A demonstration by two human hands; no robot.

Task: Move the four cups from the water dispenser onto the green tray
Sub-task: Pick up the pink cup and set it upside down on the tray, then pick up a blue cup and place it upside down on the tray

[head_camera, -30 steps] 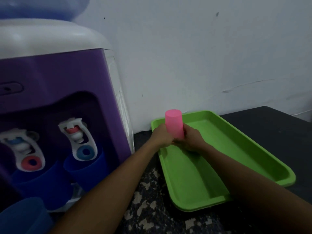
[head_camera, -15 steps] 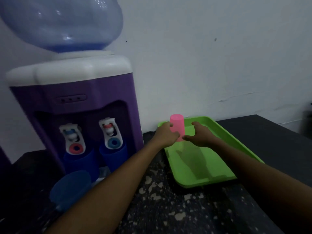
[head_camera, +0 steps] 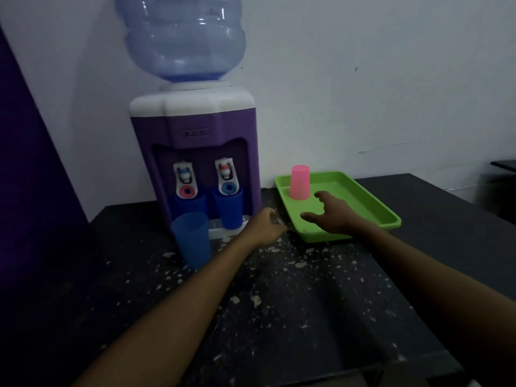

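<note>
While both hands (head_camera: 331, 216) spread empty, pink cup (head_camera: 300, 182) stands inverted, upright, on green tray (head_camera: 371, 201).

1 cup (head_camera: 300, 182) on tray (head_camera: 371, 201); dispenser (head_camera: 195, 152) left.

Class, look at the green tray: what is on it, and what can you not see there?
One pink cup stands upside down in the green tray, near its far left corner. The right hand hovers open over the tray, hiding part of the floor.
</note>
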